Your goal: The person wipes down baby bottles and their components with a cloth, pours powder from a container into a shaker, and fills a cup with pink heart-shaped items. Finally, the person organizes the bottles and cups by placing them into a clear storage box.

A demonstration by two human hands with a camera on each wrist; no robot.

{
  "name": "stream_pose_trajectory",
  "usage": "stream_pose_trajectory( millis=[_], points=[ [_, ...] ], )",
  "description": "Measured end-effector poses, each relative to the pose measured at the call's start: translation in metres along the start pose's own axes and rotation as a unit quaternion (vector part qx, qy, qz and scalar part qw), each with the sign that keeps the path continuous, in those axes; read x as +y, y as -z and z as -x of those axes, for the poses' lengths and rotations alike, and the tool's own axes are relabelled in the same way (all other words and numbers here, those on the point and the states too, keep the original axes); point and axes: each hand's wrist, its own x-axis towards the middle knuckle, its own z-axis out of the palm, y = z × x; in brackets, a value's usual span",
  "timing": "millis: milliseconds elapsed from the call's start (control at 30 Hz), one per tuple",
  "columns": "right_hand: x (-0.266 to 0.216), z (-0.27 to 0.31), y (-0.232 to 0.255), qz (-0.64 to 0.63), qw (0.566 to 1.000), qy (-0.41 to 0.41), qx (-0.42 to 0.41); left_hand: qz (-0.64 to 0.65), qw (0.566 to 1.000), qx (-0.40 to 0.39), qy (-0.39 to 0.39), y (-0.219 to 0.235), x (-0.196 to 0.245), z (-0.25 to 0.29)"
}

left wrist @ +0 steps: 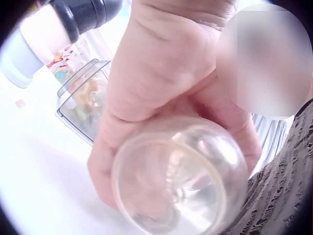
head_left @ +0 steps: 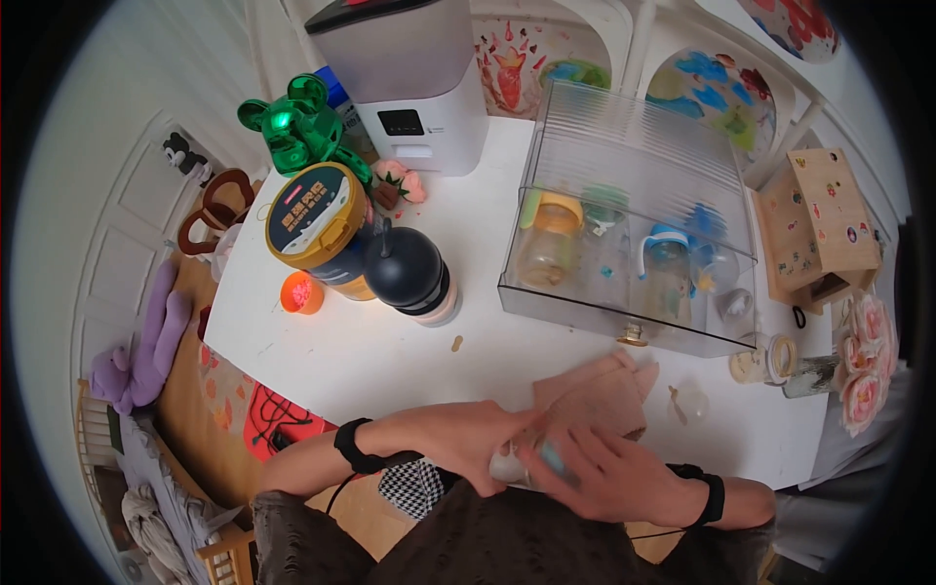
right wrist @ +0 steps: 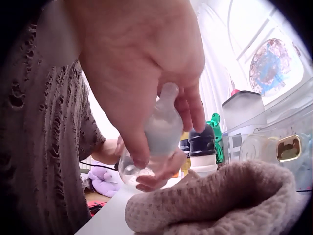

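A clear baby bottle (left wrist: pixel 181 191) is held between both hands, low over the table's front edge. My left hand (head_left: pixel 475 437) grips the bottle's body, and its round transparent base faces the camera in the left wrist view. At the other end, my right hand (head_left: pixel 616 476) holds the bottle's top, thumb on one side and fingers on the other. A translucent teat (right wrist: pixel 165 122) shows between them in the right wrist view. Just beyond the hands, a beige waffle-weave cloth (head_left: pixel 592 390) lies bunched on the white table.
A transparent case (head_left: pixel 624 327) with several bottles stands beyond the cloth. Left of it are a dark round-topped bottle (head_left: pixel 405 268), a gold-lidded tub (head_left: pixel 317 219) and a grey-white machine (head_left: pixel 424 107). Toward the right lie a clear teat (head_left: pixel 690 402) and pink flowers (head_left: pixel 868 361).
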Motion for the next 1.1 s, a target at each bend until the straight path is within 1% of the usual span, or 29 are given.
stream_pose_trajectory(
  millis=[33, 67, 100, 133, 167, 200, 267, 300, 333, 367, 400, 433, 467, 500, 567, 600, 667, 700, 767, 800, 867, 900, 933, 967, 1000, 1067, 1100],
  points=[
    [-0.002, 0.003, -0.001, 0.002, 0.999, 0.031, 0.031, 0.058, 0.997, -0.036, -0.023, 0.001, -0.003, 0.003],
    [-0.002, 0.005, -0.002, 0.004, 0.996, 0.062, 0.062, 0.057, 0.998, -0.036, -0.020, 0.002, -0.002, 0.004],
    [-0.002, 0.005, -0.004, 0.002, 0.996, 0.063, 0.066, 0.054, 0.995, -0.082, -0.006, 0.002, -0.002, 0.005],
    [-0.001, 0.005, -0.007, 0.012, 0.989, 0.101, 0.108, 0.053, 0.990, -0.127, 0.007, 0.001, -0.002, 0.007],
    [0.000, 0.005, -0.008, 0.022, 0.979, 0.140, 0.148, 0.052, 0.989, -0.138, -0.001, 0.000, -0.006, 0.006],
    [0.002, 0.005, -0.009, 0.021, 0.978, 0.143, 0.150, 0.052, 0.990, -0.134, 0.001, 0.000, -0.004, 0.007],
    [0.005, 0.006, -0.010, 0.061, 0.973, 0.157, 0.161, 0.043, 0.994, -0.100, -0.021, 0.000, 0.001, 0.008],
    [0.007, 0.008, -0.009, 0.061, 0.972, 0.158, 0.161, 0.043, 0.994, -0.099, -0.021, -0.002, 0.007, 0.011],
    [0.009, 0.011, -0.007, -0.009, 0.981, 0.127, 0.145, -0.018, 0.999, -0.034, -0.009, -0.005, 0.013, 0.015],
    [0.009, 0.012, -0.004, -0.044, 0.983, 0.112, 0.137, -0.079, 0.996, 0.031, 0.004, -0.009, 0.016, 0.017],
    [0.009, 0.013, 0.000, -0.079, 0.983, 0.097, 0.131, -0.080, 0.996, 0.033, 0.005, -0.014, 0.015, 0.019],
    [0.006, 0.015, 0.007, -0.202, 0.971, -0.032, 0.127, -0.176, 0.977, 0.117, -0.014, -0.020, 0.014, 0.021],
    [0.005, 0.016, 0.010, -0.320, 0.926, -0.160, 0.117, -0.268, 0.942, 0.197, -0.032, -0.025, 0.013, 0.022],
    [0.006, 0.014, 0.009, -0.323, 0.926, -0.158, 0.118, -0.268, 0.942, 0.198, -0.030, -0.029, 0.014, 0.022],
    [0.008, 0.007, 0.007, -0.414, 0.869, -0.270, 0.027, -0.288, 0.920, 0.263, -0.037, -0.034, 0.019, 0.020],
    [0.007, 0.005, 0.008, -0.414, 0.869, -0.270, 0.027, -0.288, 0.920, 0.263, -0.037, -0.033, 0.022, 0.020],
    [0.003, 0.004, 0.012, -0.502, 0.787, -0.342, -0.113, -0.312, 0.906, 0.281, -0.045, -0.030, 0.027, 0.021],
    [0.003, 0.004, 0.010, -0.501, 0.786, -0.343, -0.114, -0.311, 0.907, 0.281, -0.047, -0.031, 0.025, 0.021],
    [0.002, 0.005, 0.000, -0.459, 0.847, -0.270, 0.005, -0.215, 0.933, 0.287, -0.042, -0.029, 0.019, 0.022],
    [0.002, 0.006, -0.003, -0.456, 0.846, -0.274, 0.005, -0.215, 0.933, 0.285, -0.046, -0.027, 0.019, 0.025],
    [0.001, 0.009, -0.008, -0.350, 0.918, -0.183, 0.017, -0.161, 0.956, 0.245, -0.015, -0.021, 0.021, 0.032],
    [-0.001, 0.010, -0.008, -0.347, 0.918, -0.189, 0.016, -0.161, 0.957, 0.241, -0.021, -0.018, 0.021, 0.035],
    [-0.004, 0.008, -0.008, -0.273, 0.951, -0.133, 0.048, -0.161, 0.962, 0.218, -0.017, -0.015, 0.021, 0.038],
    [-0.006, 0.007, -0.008, -0.197, 0.974, -0.074, 0.078, -0.161, 0.967, 0.196, -0.011, -0.012, 0.021, 0.040],
    [-0.007, 0.006, -0.010, -0.196, 0.974, -0.077, 0.078, -0.162, 0.967, 0.194, -0.013, -0.009, 0.019, 0.042],
    [-0.006, 0.005, -0.014, -0.150, 0.980, 0.007, 0.127, -0.157, 0.979, 0.127, -0.009, -0.004, 0.016, 0.044],
    [-0.005, 0.004, -0.016, -0.138, 0.981, 0.048, 0.129, -0.157, 0.980, 0.125, -0.011, -0.002, 0.016, 0.045]
  ],
)
